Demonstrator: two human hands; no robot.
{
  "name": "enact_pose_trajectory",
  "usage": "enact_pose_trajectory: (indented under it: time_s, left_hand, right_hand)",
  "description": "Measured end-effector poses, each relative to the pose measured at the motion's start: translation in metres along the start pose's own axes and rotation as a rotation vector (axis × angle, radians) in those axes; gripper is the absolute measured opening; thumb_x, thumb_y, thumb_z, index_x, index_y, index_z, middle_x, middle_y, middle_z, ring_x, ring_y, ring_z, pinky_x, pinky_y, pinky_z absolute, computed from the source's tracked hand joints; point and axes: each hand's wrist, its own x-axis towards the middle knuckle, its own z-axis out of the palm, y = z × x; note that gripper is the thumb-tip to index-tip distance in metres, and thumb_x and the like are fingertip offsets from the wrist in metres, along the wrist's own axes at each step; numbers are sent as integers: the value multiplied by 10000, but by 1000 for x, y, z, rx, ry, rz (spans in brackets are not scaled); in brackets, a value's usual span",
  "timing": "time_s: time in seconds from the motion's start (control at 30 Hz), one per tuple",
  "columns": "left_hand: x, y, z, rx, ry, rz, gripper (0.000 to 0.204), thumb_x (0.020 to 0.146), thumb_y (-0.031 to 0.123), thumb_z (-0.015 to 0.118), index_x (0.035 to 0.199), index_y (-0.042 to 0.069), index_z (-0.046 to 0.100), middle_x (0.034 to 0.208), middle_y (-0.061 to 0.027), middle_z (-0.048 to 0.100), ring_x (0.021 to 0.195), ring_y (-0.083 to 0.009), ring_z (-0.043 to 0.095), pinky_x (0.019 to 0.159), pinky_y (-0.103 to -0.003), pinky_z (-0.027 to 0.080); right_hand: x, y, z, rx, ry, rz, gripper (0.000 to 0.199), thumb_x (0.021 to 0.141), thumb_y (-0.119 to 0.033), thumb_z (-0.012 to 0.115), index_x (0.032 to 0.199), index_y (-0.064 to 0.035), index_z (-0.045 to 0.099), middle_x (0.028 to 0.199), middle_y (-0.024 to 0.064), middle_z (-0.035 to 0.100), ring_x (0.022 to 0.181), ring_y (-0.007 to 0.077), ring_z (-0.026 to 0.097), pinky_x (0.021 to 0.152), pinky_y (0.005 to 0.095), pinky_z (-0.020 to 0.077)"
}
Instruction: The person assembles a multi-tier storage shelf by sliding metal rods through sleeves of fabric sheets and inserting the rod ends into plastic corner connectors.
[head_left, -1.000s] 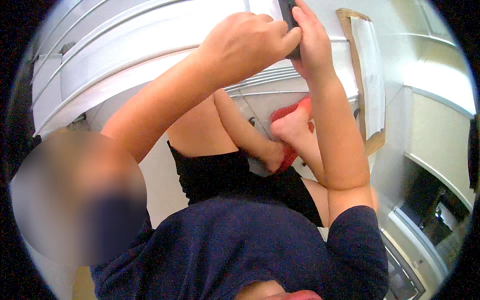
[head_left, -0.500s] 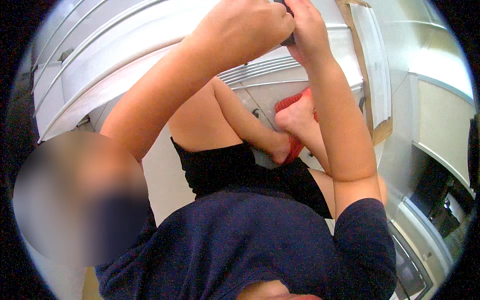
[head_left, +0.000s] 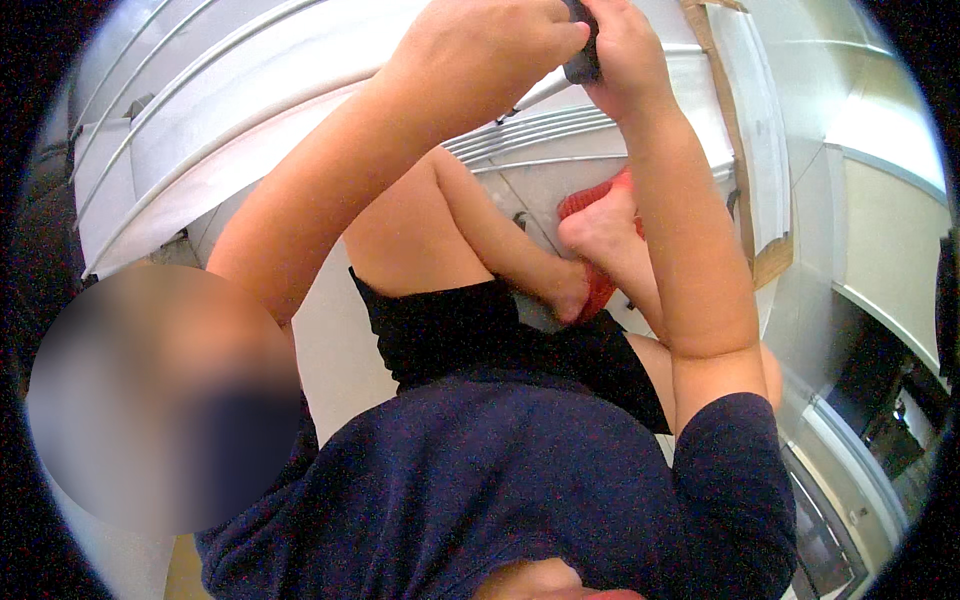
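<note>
At the top edge of the view, my right hand (head_left: 632, 60) is closed around a small black object (head_left: 582, 62) whose kind I cannot make out. My left hand (head_left: 495, 45) meets it from the left, its fingers curled in and the fingertips against the black object's side. Both arms are raised and stretched forward, and the top of the grip is cut off by the picture's edge. Behind my hands lies a broad white sheet (head_left: 290, 120) with white rods (head_left: 540, 135) along it.
A brown board with a white strip (head_left: 755, 130) stands to the right. Below my hands, my crossed legs and red slippers (head_left: 590, 200) rest over a tiled floor. Further right stands a pale cabinet (head_left: 885, 215) by the wall. A blurred disc covers the left.
The black object shows more between my hands, and its lower end is now plainer. My right hand has shifted slightly right. The view has moved a little.
</note>
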Motion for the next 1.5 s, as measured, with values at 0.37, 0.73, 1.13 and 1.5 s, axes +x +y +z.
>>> enact_pose_trajectory:
  time_s: [0.37, 0.73, 1.13, 1.5]
  left_hand:
    - [15, 1, -1, -201, -186, -224, 157, 838, 176, 600, 888, 59, 508, 685, -102, 617, 622, -273, 613, 548, -372, 478]
    - [-40, -36, -25, 210, -33, -61, 213, 826, 239, 586, 1015, 142, 603, 735, -31, 555, 689, -233, 600, 581, -356, 490]
    - [-49, -38, -27, 2, -230, -88, 149, 854, 254, 560, 845, 106, 548, 734, -61, 584, 686, -277, 606, 559, -385, 473]
    - [-229, -197, -204, 677, 245, -742, 413, 956, 382, 439, 1266, 126, 530, 1265, -129, 538, 1184, -280, 487, 1015, -371, 353]
  right_hand:
    - [7, 13, -5, -77, 66, -90, 428, 950, -148, 386, 1335, 39, 396, 1054, 83, 595, 908, 132, 563, 772, 233, 451]
    - [6, 14, 0, -80, 54, -133, 442, 965, -119, 358, 1368, 57, 315, 1272, 141, 500, 1139, 169, 496, 976, 272, 378]
    - [11, 7, -2, -633, 30, -195, 472, 973, -186, 329, 1405, 2, 298, 1355, 145, 415, 1216, 200, 424, 1024, 291, 334]
    - [0, -27, -64, -212, 263, -111, 725, 958, -529, 226, 1456, -32, 55, 1515, 189, 82, 1404, 290, 105, 1137, 407, 54]
